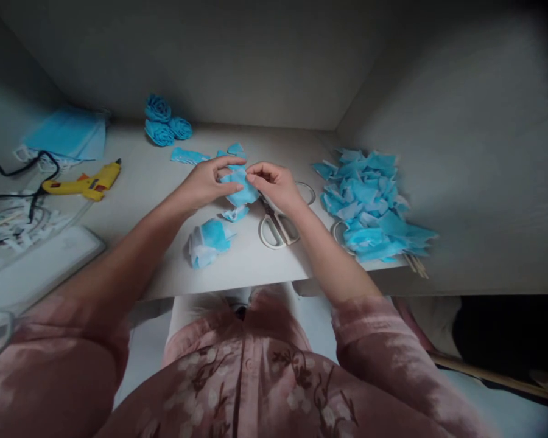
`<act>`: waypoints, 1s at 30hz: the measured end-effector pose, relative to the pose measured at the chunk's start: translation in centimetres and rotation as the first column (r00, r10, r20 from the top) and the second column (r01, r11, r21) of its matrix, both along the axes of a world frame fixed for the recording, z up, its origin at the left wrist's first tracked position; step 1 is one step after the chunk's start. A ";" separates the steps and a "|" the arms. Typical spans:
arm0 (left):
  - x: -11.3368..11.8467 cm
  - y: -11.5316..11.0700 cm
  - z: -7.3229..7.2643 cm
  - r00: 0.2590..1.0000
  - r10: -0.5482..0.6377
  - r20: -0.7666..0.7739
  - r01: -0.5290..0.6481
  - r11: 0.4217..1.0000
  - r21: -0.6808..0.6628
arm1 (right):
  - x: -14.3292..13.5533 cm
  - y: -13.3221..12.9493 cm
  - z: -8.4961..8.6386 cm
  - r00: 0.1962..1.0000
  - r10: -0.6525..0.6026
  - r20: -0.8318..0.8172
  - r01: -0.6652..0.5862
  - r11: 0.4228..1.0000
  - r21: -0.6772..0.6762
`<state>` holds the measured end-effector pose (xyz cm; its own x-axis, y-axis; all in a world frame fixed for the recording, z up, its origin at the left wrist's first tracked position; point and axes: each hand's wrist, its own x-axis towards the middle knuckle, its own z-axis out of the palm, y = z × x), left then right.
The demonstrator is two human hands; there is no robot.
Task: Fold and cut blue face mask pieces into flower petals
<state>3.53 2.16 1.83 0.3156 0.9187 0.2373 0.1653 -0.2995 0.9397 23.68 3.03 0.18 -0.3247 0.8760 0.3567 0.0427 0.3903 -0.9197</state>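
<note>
Over the middle of the table, my left hand (212, 180) grips a blue fabric piece (240, 187) between thumb and fingers. From the other side my right hand (274, 182) pinches the edge of the same piece with thumb and forefinger. Just below it on the table is a small blue-and-white scrap (235, 213). Scissors (276, 225) with pale handles lie under and beside my right hand, their tips hidden. A small stack of blue and white pieces (210, 242) sits nearer the front edge. Behind my left hand lies a blue pleated strip (189, 156).
Blue fabric roses (159, 115) stand at the back. To the left are a stack of blue face masks (66, 135), a yellow glue gun (89, 184), black cables and a white power strip or box (45, 261). A blue scrap pile (369, 201) lies right, over thin sticks (416, 266).
</note>
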 end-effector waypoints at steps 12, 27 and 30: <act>-0.2 -1.2 -1.3 0.978 0.136 0.160 -0.129 0.990 -0.053 | -0.7 -1.2 0.2 1.000 0.021 -0.019 -0.024 0.986 -0.163; 0.0 -1.0 -2.0 0.964 0.077 0.255 -0.065 0.996 -0.055 | -0.6 -1.1 -0.1 0.984 -0.175 0.015 0.176 0.983 -0.052; 0.2 -1.0 -2.3 0.970 0.037 0.241 -0.023 0.998 -0.058 | -0.8 -1.3 -0.2 0.987 -0.160 0.022 0.161 0.986 -0.047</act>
<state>3.71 1.15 -0.49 0.2272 0.9405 0.2527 -0.0606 -0.2453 0.9676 22.93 1.77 -0.05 -0.1840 0.9336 0.3076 0.1176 0.3316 -0.9361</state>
